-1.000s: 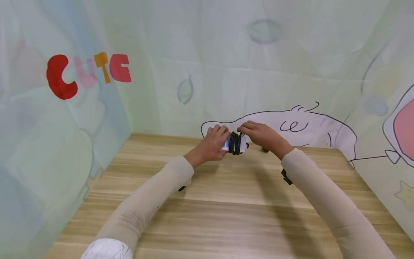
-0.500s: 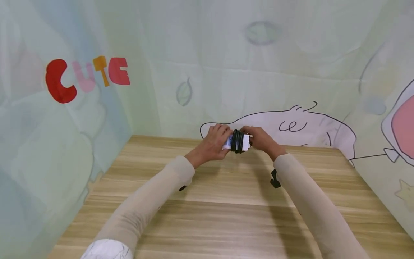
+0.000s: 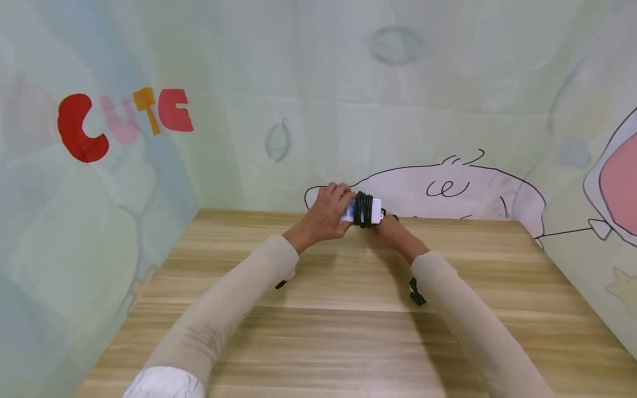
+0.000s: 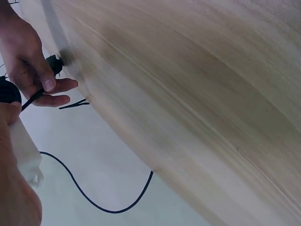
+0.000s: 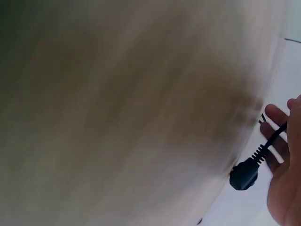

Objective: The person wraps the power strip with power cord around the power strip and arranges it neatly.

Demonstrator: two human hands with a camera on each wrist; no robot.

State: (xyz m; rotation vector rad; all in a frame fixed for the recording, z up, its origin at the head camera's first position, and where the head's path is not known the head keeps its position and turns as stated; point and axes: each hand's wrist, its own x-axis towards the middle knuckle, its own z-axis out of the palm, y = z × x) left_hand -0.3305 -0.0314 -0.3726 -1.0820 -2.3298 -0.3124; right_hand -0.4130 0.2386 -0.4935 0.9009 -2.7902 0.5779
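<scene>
A white power strip (image 3: 377,211) is held up above the far part of the table, with a black cord (image 3: 363,210) coiled several times round its middle. My left hand (image 3: 327,214) grips the strip's left end, fingers over the top. Just under the other end is my right hand (image 3: 392,230), partly hidden by the strip in the head view. In the left wrist view, that hand's thumb and fingers pinch a taut stretch of cord (image 4: 32,99). The cord's black plug (image 5: 243,174) sticks out past the right palm in the right wrist view.
The wood-grain table (image 3: 318,342) spreads out below both arms. A printed cloth backdrop (image 3: 318,110) stands behind its far edge and along both sides. Dark straps (image 3: 417,293) hang beneath the sleeves near the wrists.
My right hand has come down from above the strip's right end, round its far side, to underneath it, carrying the cord. The left hand keeps its grip on the strip, nearly still.
</scene>
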